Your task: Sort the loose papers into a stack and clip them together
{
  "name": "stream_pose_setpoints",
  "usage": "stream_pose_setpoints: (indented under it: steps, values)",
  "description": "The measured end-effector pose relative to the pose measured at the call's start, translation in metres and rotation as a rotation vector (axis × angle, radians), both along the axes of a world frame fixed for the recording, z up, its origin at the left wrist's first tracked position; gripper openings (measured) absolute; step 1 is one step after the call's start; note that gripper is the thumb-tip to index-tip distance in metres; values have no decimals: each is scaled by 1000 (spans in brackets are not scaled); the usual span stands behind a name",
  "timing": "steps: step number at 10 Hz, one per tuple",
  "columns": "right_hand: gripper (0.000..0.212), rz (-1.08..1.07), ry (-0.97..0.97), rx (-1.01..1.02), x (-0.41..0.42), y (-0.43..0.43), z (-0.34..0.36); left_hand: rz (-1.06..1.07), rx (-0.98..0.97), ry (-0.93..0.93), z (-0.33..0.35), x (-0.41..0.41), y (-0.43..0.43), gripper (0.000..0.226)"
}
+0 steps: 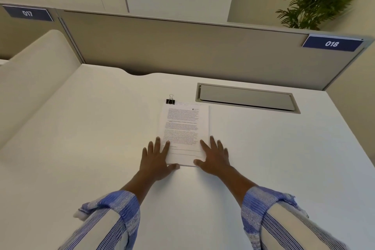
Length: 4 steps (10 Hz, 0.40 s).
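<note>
Paper stack (183, 134), binder clip (170, 100) at far corner, left grip (155, 158), right grip (215, 156) released flat, hatch (246, 97) beside

Left sleeve (113, 216): white cloth with fine blue stripes; cuff folded back, showing a denser blue weave.
Right sleeve (271, 214): the same striped cloth, cuff folded back and rumpled.
Left hand (155, 159), right hand (216, 157): bare, as are the forearms up to the cuffs.

The worktop (81, 128) is white, smooth and matt. The stack of papers (183, 128) is plain matt paper with printed text. The binder clip (170, 101) has a black body and thin metal wire handles. The partition (182, 46) looks like matt cloth. The sleeves (121, 205) are woven striped cloth.
</note>
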State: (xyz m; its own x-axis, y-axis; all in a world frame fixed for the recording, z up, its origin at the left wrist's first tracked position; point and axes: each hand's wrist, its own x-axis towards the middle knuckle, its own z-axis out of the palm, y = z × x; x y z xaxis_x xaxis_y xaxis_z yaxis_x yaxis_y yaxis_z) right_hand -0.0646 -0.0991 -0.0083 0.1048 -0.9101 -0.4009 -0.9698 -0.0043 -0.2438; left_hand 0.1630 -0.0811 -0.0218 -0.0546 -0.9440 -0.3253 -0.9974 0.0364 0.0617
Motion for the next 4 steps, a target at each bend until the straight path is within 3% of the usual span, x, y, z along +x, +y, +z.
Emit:
stream_pose_setpoints:
  steps: [2,4]
  values:
    - [97,39,19,21,-17,-2,4,19,83,-6,4,7,-12,116]
    - [86,-22,50,-120,-59,31,-3,-77,-23,30,4,-24,7,130]
